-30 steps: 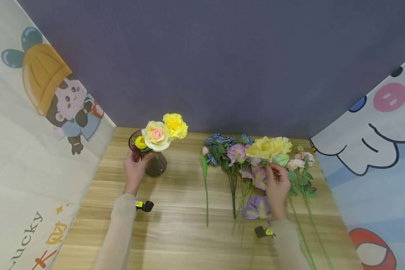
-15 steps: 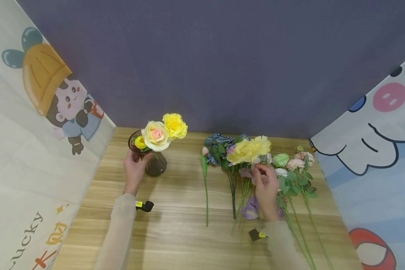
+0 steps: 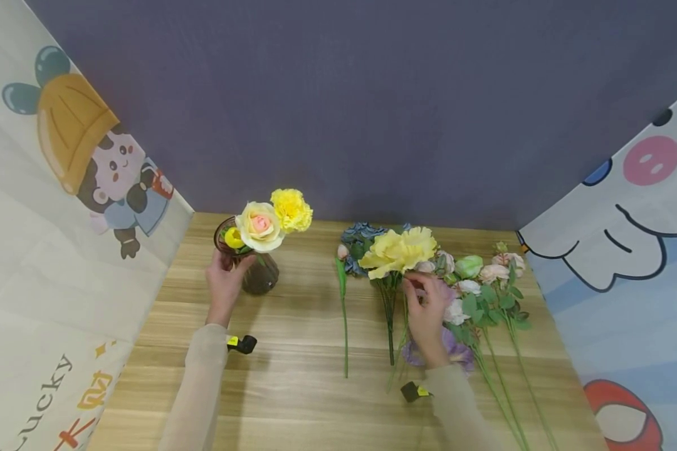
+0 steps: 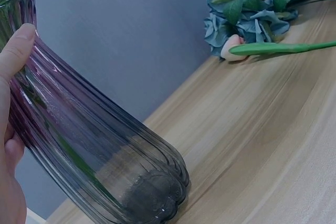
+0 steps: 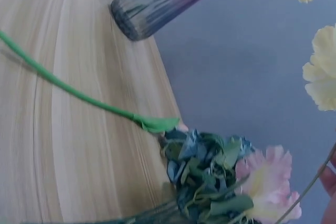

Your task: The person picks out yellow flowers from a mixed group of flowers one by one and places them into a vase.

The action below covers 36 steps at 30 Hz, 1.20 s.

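Observation:
My left hand (image 3: 225, 285) grips the neck of a ribbed, purple-grey glass vase (image 4: 105, 135) at the left of the table. Out of the vase lean a cream rose with a pink middle (image 3: 261, 227), a yellow carnation (image 3: 291, 210) and a small yellow bloom (image 3: 234, 238). Toward the right, my right hand (image 3: 430, 316) pinches the thin stem of a large pale yellow flower (image 3: 399, 252), held above the other flowers. In the right wrist view, only part of that yellow flower (image 5: 321, 69) and the fingers at the edge show.
A pink tulip (image 3: 342, 252) with a green stem lies between the hands. Blue flowers (image 4: 247, 14) lie beside it at the back. Purple flowers (image 3: 454, 351), white and pink roses (image 3: 493, 274) and a green bud (image 3: 469, 267) lie at the right. A dark wall (image 3: 338, 113) stands behind.
My right hand has moved left with the yellow flower, from over the pink and purple blooms to over the blue ones. The left hand and vase have stayed put.

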Each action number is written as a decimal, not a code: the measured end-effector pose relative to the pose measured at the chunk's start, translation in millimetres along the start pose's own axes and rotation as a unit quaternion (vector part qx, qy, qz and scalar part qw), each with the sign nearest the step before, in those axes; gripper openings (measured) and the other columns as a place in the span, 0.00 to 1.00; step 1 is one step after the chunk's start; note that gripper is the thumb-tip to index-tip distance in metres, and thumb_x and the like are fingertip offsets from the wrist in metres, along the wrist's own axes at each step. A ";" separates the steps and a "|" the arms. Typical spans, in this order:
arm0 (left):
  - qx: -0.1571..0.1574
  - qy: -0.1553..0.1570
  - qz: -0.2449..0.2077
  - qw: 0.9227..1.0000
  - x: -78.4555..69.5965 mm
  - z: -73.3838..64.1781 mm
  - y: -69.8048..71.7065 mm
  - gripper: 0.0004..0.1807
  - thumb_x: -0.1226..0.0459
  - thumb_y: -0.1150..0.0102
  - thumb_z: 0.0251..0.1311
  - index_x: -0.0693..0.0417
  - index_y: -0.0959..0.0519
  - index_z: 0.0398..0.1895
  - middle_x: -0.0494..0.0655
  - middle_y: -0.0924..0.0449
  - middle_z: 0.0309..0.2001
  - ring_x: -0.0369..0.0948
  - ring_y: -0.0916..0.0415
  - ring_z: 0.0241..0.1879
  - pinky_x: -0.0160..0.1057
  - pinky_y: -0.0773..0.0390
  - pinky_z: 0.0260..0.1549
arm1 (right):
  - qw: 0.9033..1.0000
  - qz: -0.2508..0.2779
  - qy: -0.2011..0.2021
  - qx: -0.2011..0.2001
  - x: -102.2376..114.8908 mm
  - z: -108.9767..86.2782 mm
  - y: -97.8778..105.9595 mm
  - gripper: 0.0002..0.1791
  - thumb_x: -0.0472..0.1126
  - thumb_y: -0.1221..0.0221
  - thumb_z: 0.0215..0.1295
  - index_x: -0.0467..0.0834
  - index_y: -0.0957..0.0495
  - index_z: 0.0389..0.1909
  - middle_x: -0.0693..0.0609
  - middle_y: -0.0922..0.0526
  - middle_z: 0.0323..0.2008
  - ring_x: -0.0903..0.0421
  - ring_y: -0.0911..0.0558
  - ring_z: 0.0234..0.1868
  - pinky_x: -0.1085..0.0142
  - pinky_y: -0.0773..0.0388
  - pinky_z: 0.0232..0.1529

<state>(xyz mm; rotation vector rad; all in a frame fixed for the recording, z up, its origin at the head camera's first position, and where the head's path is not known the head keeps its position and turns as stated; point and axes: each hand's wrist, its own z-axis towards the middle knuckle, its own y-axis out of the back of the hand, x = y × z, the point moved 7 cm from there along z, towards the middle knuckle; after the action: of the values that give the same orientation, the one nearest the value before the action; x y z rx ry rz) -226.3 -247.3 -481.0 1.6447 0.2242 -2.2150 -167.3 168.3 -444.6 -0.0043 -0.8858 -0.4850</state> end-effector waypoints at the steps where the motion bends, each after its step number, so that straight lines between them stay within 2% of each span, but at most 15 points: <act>1: 0.000 0.000 0.000 1.000 0.1 0.1 0.0 0.33 0.70 0.29 0.62 0.67 0.29 0.68 0.65 0.22 0.63 0.26 0.22 0.54 0.28 0.21 0.55 | 1.000 0.003 -0.006 0.001 1.5 -0.5 -2.5 0.08 0.17 0.41 0.63 0.25 0.21 0.42 0.32 0.20 0.38 0.59 0.21 0.41 0.79 0.23 0.42; 5: -0.001 -0.003 -0.001 1.000 0.3 0.5 -0.2 0.32 0.70 0.28 0.61 0.67 0.29 0.68 0.65 0.21 0.63 0.27 0.22 0.53 0.30 0.20 0.53 | 1.000 0.012 -0.011 -0.001 5.9 -3.1 -11.4 0.09 0.16 0.43 0.63 0.24 0.23 0.43 0.35 0.20 0.39 0.69 0.23 0.44 0.81 0.24 0.44; 8: -0.003 -0.006 -0.002 1.000 0.2 1.0 0.0 0.31 0.70 0.28 0.61 0.66 0.28 0.67 0.63 0.20 0.61 0.28 0.21 0.51 0.31 0.20 0.51 | 0.998 0.056 0.011 0.004 3.4 -5.4 -20.2 0.12 0.13 0.46 0.61 0.21 0.26 0.46 0.41 0.19 0.41 0.70 0.24 0.46 0.80 0.24 0.46; 11: -0.006 -0.009 -0.007 1.000 0.2 1.3 0.7 0.31 0.70 0.28 0.61 0.67 0.27 0.66 0.58 0.17 0.58 0.29 0.21 0.49 0.29 0.20 0.47 | 0.992 0.123 0.011 0.017 -7.6 -9.7 -31.3 0.16 0.11 0.47 0.62 0.20 0.28 0.50 0.53 0.18 0.46 0.68 0.21 0.48 0.77 0.22 0.49; 14: -0.008 -0.010 -0.008 1.000 -0.1 1.3 1.1 0.30 0.71 0.28 0.60 0.67 0.27 0.65 0.49 0.17 0.55 0.30 0.21 0.47 0.28 0.21 0.45 | 0.988 0.156 -0.013 0.019 -16.8 -13.8 -41.4 0.17 0.13 0.46 0.64 0.23 0.27 0.52 0.61 0.20 0.48 0.67 0.20 0.48 0.77 0.20 0.48; 16: -0.008 -0.012 -0.009 1.000 -0.3 1.3 1.1 0.30 0.71 0.28 0.60 0.67 0.27 0.65 0.48 0.17 0.55 0.30 0.21 0.47 0.28 0.21 0.45 | 0.986 0.164 -0.023 0.019 -16.8 -14.5 -47.3 0.16 0.15 0.45 0.65 0.25 0.26 0.54 0.60 0.19 0.50 0.64 0.18 0.51 0.74 0.18 0.52; 18: -0.008 -0.012 -0.010 1.000 -0.3 1.2 1.1 0.30 0.71 0.28 0.61 0.67 0.27 0.65 0.49 0.17 0.56 0.29 0.21 0.49 0.28 0.21 0.47 | 0.986 0.164 -0.033 0.020 -13.5 -13.6 -53.5 0.14 0.18 0.44 0.67 0.26 0.25 0.52 0.59 0.19 0.48 0.62 0.17 0.49 0.72 0.17 0.52; 19: -0.009 -0.013 -0.012 1.000 -0.3 1.3 1.2 0.30 0.71 0.28 0.60 0.68 0.27 0.65 0.48 0.17 0.55 0.29 0.21 0.49 0.28 0.21 0.46 | 0.984 0.172 -0.036 0.022 -11.6 -12.3 -57.1 0.13 0.19 0.44 0.68 0.25 0.26 0.53 0.57 0.18 0.47 0.58 0.16 0.47 0.70 0.16 0.52; 21: -0.012 -0.015 -0.014 1.000 -0.5 1.4 1.5 0.30 0.72 0.28 0.60 0.68 0.27 0.65 0.47 0.17 0.55 0.29 0.21 0.48 0.27 0.21 0.46 | 0.978 0.202 -0.040 0.026 -5.6 -8.7 -63.9 0.14 0.21 0.44 0.70 0.30 0.25 0.54 0.55 0.18 0.46 0.56 0.15 0.45 0.68 0.15 0.51; 24: -0.014 -0.014 -0.010 1.000 -0.8 1.1 1.9 0.30 0.72 0.28 0.60 0.69 0.27 0.64 0.46 0.16 0.53 0.28 0.21 0.46 0.26 0.21 0.44 | 0.966 0.250 -0.058 0.020 4.4 -1.4 -73.4 0.10 0.22 0.46 0.72 0.28 0.26 0.51 0.55 0.17 0.42 0.55 0.14 0.41 0.67 0.14 0.47; 27: -0.011 -0.009 -0.008 1.000 0.2 0.9 1.5 0.30 0.71 0.28 0.60 0.69 0.27 0.64 0.53 0.16 0.55 0.28 0.21 0.46 0.28 0.20 0.46 | 0.952 0.296 -0.078 0.012 13.3 5.2 -82.1 0.06 0.22 0.46 0.72 0.22 0.27 0.45 0.57 0.14 0.39 0.58 0.13 0.40 0.67 0.14 0.47; 28: -0.009 -0.008 -0.007 1.000 0.4 0.7 1.2 0.30 0.71 0.28 0.60 0.69 0.27 0.64 0.59 0.17 0.57 0.28 0.21 0.47 0.28 0.20 0.46 | 0.950 0.302 -0.082 0.010 15.7 7.0 -84.8 0.07 0.22 0.46 0.72 0.17 0.28 0.42 0.57 0.13 0.38 0.59 0.13 0.40 0.67 0.14 0.47; 30: -0.007 -0.005 -0.012 1.000 1.4 0.6 0.6 0.30 0.71 0.28 0.60 0.69 0.27 0.65 0.65 0.19 0.60 0.28 0.21 0.50 0.29 0.20 0.49 | 0.945 0.318 -0.081 0.008 20.5 10.0 -90.3 0.08 0.22 0.46 0.72 0.16 0.27 0.40 0.58 0.11 0.37 0.60 0.12 0.41 0.67 0.14 0.48; 33: -0.005 -0.005 -0.015 1.000 2.1 0.7 0.2 0.30 0.72 0.28 0.61 0.68 0.28 0.66 0.67 0.21 0.61 0.28 0.21 0.51 0.29 0.20 0.50 | 0.937 0.343 -0.062 0.008 27.9 14.2 -97.7 0.06 0.22 0.47 0.72 0.24 0.22 0.41 0.57 0.11 0.38 0.60 0.12 0.42 0.66 0.14 0.50; 36: -0.007 -0.007 -0.018 1.000 2.5 0.9 0.6 0.31 0.72 0.28 0.60 0.68 0.28 0.66 0.66 0.20 0.61 0.28 0.21 0.52 0.29 0.20 0.51 | 0.927 0.373 -0.048 0.008 34.2 18.2 -105.2 0.16 0.21 0.47 0.72 0.40 0.21 0.51 0.54 0.13 0.42 0.57 0.13 0.45 0.64 0.14 0.51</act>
<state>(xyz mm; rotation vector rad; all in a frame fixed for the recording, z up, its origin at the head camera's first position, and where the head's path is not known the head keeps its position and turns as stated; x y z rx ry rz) -227.4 -248.6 -483.0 1.6287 0.2668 -2.2459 -205.6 64.2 -427.9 -0.3422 -0.9112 0.2394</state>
